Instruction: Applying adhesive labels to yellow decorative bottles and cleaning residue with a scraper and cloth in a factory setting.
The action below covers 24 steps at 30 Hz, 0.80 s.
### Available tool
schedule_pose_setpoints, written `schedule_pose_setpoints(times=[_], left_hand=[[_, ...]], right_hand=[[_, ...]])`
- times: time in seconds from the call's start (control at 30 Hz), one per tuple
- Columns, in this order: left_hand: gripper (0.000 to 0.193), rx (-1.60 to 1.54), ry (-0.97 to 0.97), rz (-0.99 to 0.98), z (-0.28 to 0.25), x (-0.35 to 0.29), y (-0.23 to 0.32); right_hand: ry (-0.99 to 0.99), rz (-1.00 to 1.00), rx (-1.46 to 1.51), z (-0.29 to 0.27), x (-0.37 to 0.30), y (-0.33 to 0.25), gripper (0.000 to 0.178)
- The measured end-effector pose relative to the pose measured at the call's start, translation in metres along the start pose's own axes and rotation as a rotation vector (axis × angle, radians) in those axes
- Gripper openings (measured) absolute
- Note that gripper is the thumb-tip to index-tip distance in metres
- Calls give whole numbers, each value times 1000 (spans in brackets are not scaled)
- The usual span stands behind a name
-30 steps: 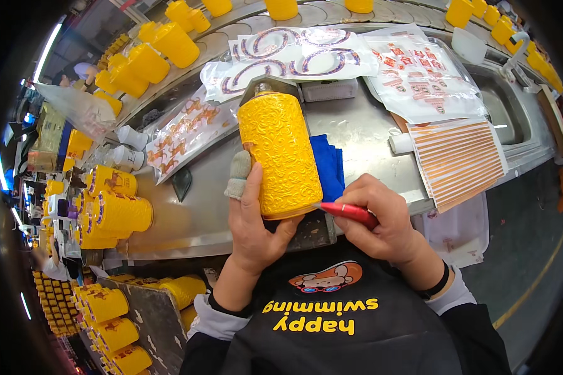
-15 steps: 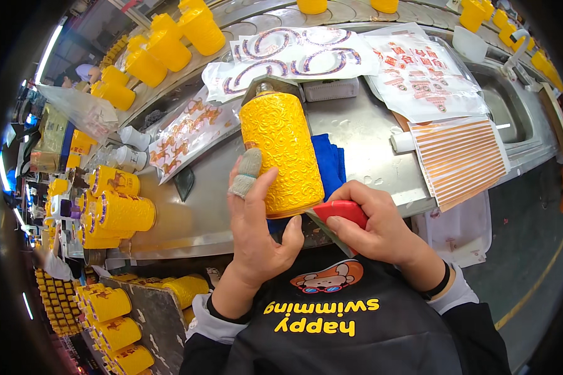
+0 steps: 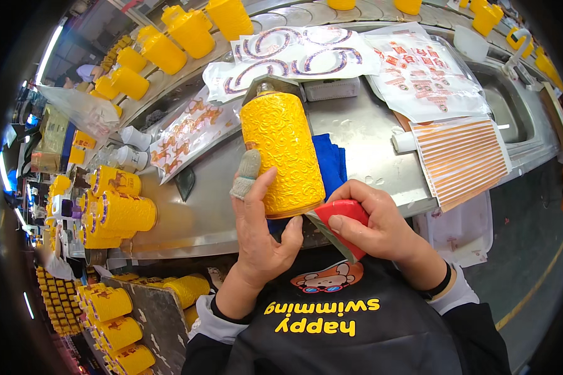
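Note:
A yellow embossed jar lies tilted on its side over the steel bench, its far end against a metal holder. My left hand grips the near left part, fingers along its side and thumb at the bottom rim. Grey finger sleeves cover one finger. In my right hand is a flat red scraper with a greyish-green edge, pinched between thumb and fingers. The scraper's tip meets or nearly meets the jar's bottom rim. Behind the jar, a folded blue cloth is partly hidden.
Decal sheets lie at the back, with an orange-striped sheet at right. A sink is farther right. Finished yellow jars crowd the left, and more jars stand on a conveyor behind. A white bin sits below the bench edge.
The red scraper has turned in my right hand, showing more of its face and greyish edge. My left hand and the jar hardly moved. Jars on the conveyor shifted right.

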<state>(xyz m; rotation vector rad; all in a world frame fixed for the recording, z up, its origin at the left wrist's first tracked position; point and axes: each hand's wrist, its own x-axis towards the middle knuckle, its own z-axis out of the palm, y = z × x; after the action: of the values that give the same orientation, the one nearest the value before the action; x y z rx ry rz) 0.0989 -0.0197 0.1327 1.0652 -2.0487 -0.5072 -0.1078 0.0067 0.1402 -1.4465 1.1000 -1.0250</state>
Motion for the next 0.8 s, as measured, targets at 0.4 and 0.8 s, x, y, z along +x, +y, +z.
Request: schedule_pose_setpoints(times=[0.4, 0.8], left_hand=[[68, -36, 50, -1, 7, -1, -2], [68, -54, 13, -8, 7, -2, 0]], right_hand=[[-17, 48, 49, -3, 0, -1, 23], [-8, 29, 34, -2, 3, 0, 24]])
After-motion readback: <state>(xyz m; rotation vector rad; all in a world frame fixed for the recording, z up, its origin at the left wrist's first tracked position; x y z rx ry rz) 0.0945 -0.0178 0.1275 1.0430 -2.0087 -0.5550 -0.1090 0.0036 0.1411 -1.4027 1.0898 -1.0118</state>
